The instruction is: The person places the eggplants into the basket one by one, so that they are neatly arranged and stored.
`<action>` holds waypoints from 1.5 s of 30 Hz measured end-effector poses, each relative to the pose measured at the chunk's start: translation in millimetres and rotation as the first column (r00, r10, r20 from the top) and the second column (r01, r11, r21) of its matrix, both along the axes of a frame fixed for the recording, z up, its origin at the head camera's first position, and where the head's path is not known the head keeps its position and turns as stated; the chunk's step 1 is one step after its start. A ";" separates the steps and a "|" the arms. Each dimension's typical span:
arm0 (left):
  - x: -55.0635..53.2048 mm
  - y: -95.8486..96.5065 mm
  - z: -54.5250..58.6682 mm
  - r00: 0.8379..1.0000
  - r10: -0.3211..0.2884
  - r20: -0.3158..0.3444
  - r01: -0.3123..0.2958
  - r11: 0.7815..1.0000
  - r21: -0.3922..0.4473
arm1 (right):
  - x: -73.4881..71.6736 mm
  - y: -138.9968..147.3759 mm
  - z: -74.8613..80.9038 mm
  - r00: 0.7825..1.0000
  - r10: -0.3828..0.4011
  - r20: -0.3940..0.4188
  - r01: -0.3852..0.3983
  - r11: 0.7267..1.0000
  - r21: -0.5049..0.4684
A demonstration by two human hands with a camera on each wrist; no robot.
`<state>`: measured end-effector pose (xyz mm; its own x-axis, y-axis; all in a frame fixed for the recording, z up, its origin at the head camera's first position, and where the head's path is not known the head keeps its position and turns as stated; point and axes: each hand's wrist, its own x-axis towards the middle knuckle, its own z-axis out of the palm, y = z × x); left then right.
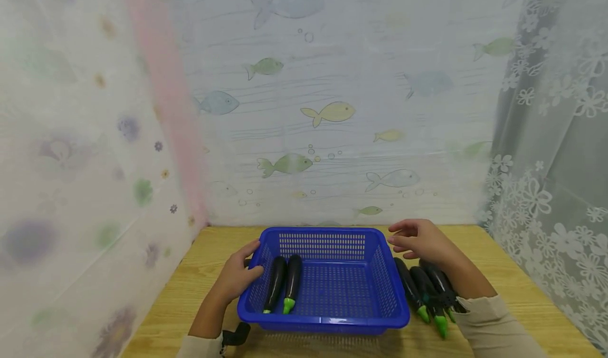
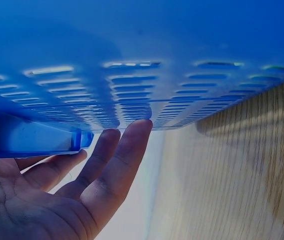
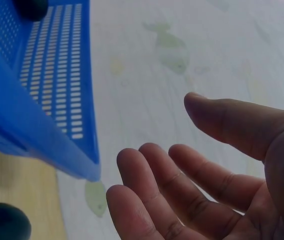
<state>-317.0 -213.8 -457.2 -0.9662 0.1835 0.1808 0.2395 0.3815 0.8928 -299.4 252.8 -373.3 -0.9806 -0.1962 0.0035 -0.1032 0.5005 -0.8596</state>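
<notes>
A blue plastic basket (image 1: 328, 323) with slotted walls stands on the wooden table. Inside it, along the left wall, lie two dark eggplants (image 1: 275, 284) with green stem ends. My left hand (image 1: 235, 276) holds the basket's left rim, thumb over the edge; in the left wrist view its fingers (image 2: 116, 170) reach along the slotted outer side. Just beyond the right rim my right hand (image 1: 423, 242) hovers with loosely bent fingers and an empty palm, as the right wrist view shows. Below it several more eggplants (image 1: 409, 289) lie together, partly hidden by the right forearm.
The wooden table (image 1: 176, 305) reaches under the basket and to both sides. Behind it hangs a pale sheet printed with fish (image 1: 332, 136). A lace curtain (image 1: 537, 189) borders the right side. A black device (image 1: 236, 335) sits at the left wrist.
</notes>
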 end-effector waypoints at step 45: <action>-0.6 -0.2 -1.5 0.999 0.033 0.012 -0.033 0.999 -0.019 | 11.2 131.7 -57.7 0.968 -0.242 0.070 0.239 0.970 0.049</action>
<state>-317.6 -214.1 -458.7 -0.9739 0.1549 0.1657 0.2157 0.4060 0.8881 -288.2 384.5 -431.0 -0.9961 0.0468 -0.0744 0.0879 0.5364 -0.8393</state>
